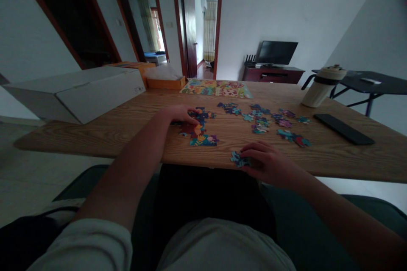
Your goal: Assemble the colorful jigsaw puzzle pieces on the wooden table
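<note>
On the wooden table, my left hand rests with spread fingers over the upper left of a partly joined jigsaw puzzle. Its fingertips touch the dark blue and brown pieces, and the palm hides some of them. Close to the table's front edge, my right hand has its fingers closed on light blue jigsaw puzzle pieces, which poke out past the fingertips. Loose pieces in blue, purple and teal lie scattered beyond my right hand.
A colourful picture sheet lies at the table's far side beside an orange box. A long white box stands at left. On the right are a black flat object and a cream bottle.
</note>
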`<state>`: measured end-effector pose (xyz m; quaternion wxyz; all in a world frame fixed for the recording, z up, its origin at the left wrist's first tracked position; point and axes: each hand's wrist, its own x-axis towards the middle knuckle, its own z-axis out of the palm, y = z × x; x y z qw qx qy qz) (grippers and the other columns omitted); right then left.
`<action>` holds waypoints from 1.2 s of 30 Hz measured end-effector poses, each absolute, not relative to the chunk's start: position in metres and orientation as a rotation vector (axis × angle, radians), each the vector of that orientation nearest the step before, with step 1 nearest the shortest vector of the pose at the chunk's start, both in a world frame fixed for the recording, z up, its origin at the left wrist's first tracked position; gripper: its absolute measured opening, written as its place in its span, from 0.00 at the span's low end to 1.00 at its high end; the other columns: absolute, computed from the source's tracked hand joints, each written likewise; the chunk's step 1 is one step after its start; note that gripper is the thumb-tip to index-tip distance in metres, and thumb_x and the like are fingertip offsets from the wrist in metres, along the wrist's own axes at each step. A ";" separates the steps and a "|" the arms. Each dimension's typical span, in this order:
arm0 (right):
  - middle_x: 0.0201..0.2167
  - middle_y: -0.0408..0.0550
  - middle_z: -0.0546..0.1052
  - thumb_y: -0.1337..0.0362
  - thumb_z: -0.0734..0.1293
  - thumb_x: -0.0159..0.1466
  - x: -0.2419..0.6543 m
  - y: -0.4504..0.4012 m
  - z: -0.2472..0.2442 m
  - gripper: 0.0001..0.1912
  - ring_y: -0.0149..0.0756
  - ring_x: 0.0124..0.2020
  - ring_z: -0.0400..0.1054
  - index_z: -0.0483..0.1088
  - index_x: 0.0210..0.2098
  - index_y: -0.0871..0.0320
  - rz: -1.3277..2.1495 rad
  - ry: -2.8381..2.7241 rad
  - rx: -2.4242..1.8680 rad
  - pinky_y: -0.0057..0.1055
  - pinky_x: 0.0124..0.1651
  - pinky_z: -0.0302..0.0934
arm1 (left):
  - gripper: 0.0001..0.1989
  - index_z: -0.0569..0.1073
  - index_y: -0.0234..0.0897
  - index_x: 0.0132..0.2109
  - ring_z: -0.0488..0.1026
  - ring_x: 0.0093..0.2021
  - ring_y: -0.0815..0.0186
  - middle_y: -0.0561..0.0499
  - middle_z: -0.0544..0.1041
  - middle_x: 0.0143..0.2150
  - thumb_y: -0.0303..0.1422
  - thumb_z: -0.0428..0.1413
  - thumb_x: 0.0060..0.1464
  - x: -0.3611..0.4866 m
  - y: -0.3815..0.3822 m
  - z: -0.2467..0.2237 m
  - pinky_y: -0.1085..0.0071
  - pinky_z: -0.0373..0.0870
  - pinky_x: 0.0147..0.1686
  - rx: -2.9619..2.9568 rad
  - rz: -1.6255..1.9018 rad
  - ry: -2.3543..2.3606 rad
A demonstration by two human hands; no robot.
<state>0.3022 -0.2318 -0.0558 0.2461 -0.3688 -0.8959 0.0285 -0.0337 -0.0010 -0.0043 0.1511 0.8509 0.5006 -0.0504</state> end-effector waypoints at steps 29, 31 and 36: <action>0.52 0.54 0.80 0.55 0.64 0.72 0.361 -0.173 -0.048 0.17 0.47 0.54 0.75 0.81 0.52 0.53 0.055 -2.412 -1.349 0.45 0.60 0.68 | 0.42 0.65 0.52 0.72 0.72 0.63 0.52 0.51 0.71 0.70 0.54 0.62 0.53 -0.009 -0.013 -0.007 0.66 0.66 0.59 2.482 -0.124 1.358; 0.53 0.55 0.80 0.55 0.64 0.72 0.365 -0.167 -0.050 0.17 0.48 0.54 0.75 0.81 0.51 0.53 0.043 -2.398 -1.366 0.47 0.60 0.68 | 0.43 0.65 0.51 0.72 0.72 0.64 0.52 0.50 0.71 0.70 0.54 0.63 0.52 -0.010 -0.014 -0.007 0.66 0.67 0.59 2.472 -0.087 1.356; 0.50 0.53 0.81 0.57 0.65 0.70 0.363 -0.168 -0.050 0.14 0.48 0.52 0.76 0.81 0.49 0.52 0.031 -2.407 -1.332 0.47 0.59 0.68 | 0.44 0.65 0.46 0.73 0.71 0.64 0.52 0.47 0.70 0.70 0.57 0.61 0.52 -0.012 -0.011 -0.008 0.66 0.66 0.60 2.468 -0.057 1.381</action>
